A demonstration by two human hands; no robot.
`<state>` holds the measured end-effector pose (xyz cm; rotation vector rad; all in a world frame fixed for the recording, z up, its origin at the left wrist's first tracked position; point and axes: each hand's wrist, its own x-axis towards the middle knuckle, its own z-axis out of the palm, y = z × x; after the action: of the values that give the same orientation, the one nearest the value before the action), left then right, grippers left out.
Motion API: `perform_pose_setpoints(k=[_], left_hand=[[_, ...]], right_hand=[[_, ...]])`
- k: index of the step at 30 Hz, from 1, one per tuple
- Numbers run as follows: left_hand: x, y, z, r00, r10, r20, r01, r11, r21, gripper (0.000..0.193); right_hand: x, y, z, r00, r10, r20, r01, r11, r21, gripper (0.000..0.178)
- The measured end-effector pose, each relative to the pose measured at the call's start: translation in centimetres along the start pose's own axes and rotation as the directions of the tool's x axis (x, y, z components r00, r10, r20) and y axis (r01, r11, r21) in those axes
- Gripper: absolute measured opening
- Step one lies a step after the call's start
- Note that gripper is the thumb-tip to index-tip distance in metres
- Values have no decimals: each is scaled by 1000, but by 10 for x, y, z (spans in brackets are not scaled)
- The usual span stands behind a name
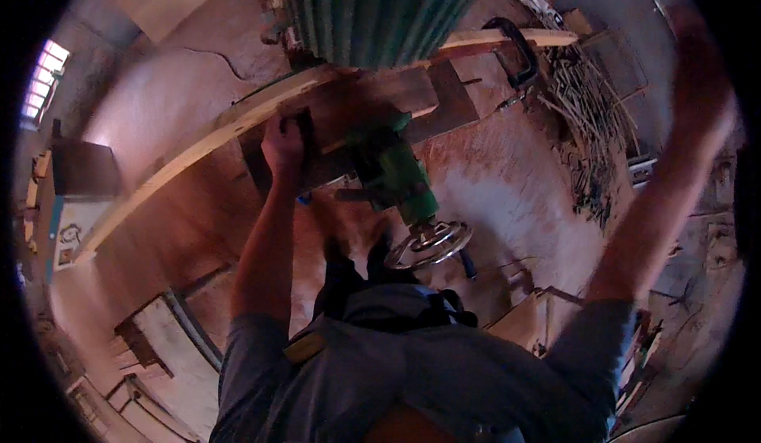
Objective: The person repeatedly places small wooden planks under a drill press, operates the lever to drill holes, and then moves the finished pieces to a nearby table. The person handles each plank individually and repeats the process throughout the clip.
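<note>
Your left hand (284, 143) is curled up, with its knuckles on top. It touches the near side of the wood, at the left end of a brown block (380, 98). I can't tell if it grips the wood or just pushes on it. A small dark thing sits tight against its fingers, too dark to name.

Your right hand (699, 56) is far off to the right, at the end of a long, reaching arm. It is dark and blurry, so I can't tell if it holds anything.

The block runs to the right from your left hand. Just past that hand, a long, pale beam (190, 151) goes by and bends down to the left in this round view. A big green ribbed cover (380, 15) hangs over the wood, ahead and to the right of your left hand. A green machine (408, 177) is just right of the same hand, with a shiny wheel (432, 239) on the end nearest you.

Between your two hands, but farther ahead, is a black clamp (523, 58). A pile of thin sticks (590, 102) lies left of your right hand.
</note>
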<state>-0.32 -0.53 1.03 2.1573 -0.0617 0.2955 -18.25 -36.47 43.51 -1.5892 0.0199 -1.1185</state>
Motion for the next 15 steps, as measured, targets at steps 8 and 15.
perform_pose_setpoints(k=[8,15], left_hand=[[5,-8,-3,990,118,71,-99,969,-228,29],[13,-3,-35,700,-462,544,711,388,-586,47]], right_hand=[[-272,127,171,243,529,813,-54,844,-533,40],[-223,186,52,520,645,559,-843,285,455,40]])
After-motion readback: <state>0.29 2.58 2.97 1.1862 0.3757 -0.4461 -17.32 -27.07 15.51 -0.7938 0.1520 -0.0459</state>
